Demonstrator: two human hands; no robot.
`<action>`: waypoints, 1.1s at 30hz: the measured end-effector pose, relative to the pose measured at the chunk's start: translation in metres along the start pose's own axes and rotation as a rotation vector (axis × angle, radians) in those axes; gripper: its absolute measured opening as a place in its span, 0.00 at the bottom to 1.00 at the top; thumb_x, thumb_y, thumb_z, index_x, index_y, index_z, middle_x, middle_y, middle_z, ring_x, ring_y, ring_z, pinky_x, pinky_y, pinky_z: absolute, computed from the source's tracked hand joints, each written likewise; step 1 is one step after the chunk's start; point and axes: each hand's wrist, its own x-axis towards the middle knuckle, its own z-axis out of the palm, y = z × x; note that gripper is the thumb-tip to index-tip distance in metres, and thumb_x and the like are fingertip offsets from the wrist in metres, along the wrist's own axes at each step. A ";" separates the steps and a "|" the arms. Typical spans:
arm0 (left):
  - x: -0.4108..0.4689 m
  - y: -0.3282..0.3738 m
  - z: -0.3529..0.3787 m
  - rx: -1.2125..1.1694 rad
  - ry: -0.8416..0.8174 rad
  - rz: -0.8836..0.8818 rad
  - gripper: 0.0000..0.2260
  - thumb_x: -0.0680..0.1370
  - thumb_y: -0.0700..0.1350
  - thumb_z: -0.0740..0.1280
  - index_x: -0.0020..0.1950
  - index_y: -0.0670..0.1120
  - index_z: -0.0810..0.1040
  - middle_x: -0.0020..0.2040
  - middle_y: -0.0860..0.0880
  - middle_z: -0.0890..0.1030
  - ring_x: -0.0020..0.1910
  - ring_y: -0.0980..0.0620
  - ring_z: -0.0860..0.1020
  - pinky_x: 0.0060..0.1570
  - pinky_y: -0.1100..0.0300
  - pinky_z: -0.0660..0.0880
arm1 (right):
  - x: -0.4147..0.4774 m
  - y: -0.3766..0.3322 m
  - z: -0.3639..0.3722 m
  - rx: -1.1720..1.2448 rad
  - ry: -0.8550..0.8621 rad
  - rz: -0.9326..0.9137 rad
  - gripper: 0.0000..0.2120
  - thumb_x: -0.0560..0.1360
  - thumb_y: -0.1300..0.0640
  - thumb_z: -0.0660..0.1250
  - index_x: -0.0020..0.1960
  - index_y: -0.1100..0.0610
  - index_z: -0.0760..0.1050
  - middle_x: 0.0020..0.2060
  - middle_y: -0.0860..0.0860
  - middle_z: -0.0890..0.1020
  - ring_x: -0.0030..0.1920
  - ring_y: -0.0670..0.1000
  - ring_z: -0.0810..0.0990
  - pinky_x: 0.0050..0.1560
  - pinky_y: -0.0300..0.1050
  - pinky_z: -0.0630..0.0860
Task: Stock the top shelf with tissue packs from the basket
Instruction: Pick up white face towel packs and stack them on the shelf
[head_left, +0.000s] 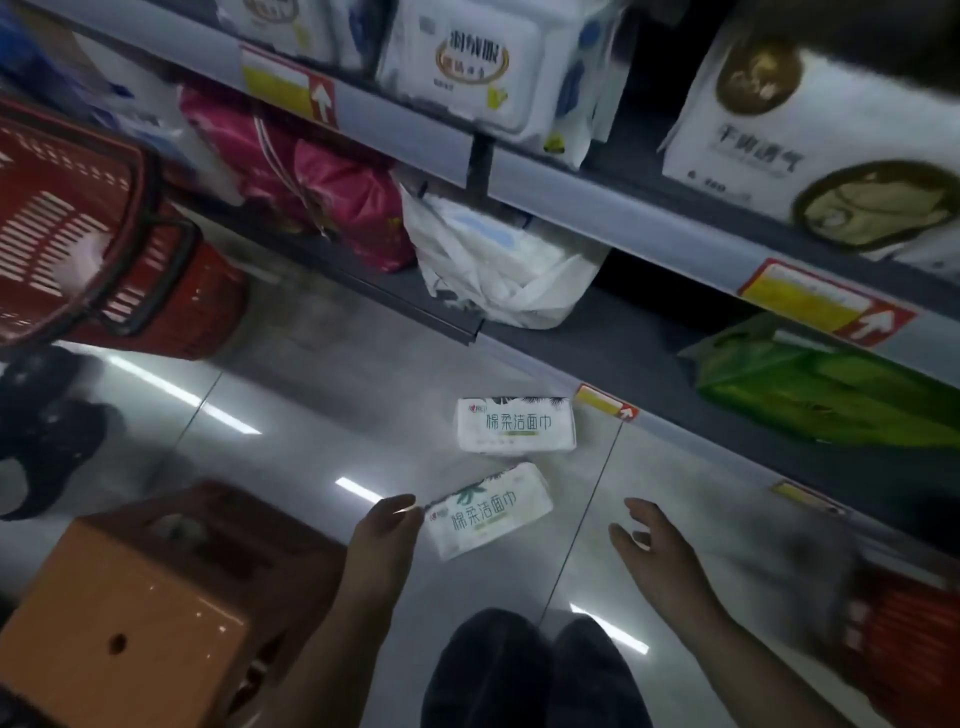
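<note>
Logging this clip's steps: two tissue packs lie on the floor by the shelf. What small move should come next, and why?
Probably close the left hand on the nearer tissue pack: it is open right at that pack's edge, the right hand is open and farther off, and the farther tissue pack lies beyond.

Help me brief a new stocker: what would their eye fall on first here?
Two white packs stand out mid-frame: the far pack flat on the floor by the bottom shelf, the near pack tilted at the fingertips of the left hand. The right hand hovers open beside it. A red basket fills the upper left.
</note>
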 end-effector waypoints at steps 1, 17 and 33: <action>0.009 -0.006 0.003 0.017 0.007 0.006 0.13 0.80 0.40 0.64 0.63 0.42 0.77 0.55 0.42 0.80 0.51 0.47 0.77 0.43 0.58 0.69 | 0.009 0.004 0.007 0.004 -0.001 0.008 0.19 0.79 0.57 0.62 0.69 0.55 0.66 0.69 0.54 0.70 0.67 0.54 0.70 0.57 0.41 0.67; 0.149 -0.100 0.072 0.047 -0.015 -0.210 0.27 0.80 0.48 0.64 0.76 0.45 0.60 0.74 0.40 0.65 0.71 0.41 0.67 0.66 0.51 0.66 | 0.145 0.076 0.115 0.022 -0.090 0.237 0.31 0.80 0.42 0.53 0.78 0.52 0.49 0.76 0.54 0.58 0.74 0.57 0.59 0.71 0.52 0.58; 0.205 -0.158 0.096 -0.392 -0.133 -0.595 0.36 0.77 0.68 0.47 0.74 0.44 0.65 0.76 0.39 0.62 0.73 0.33 0.60 0.67 0.30 0.58 | 0.225 0.062 0.163 0.148 -0.172 0.273 0.20 0.79 0.37 0.51 0.42 0.49 0.72 0.42 0.49 0.76 0.39 0.50 0.75 0.38 0.44 0.69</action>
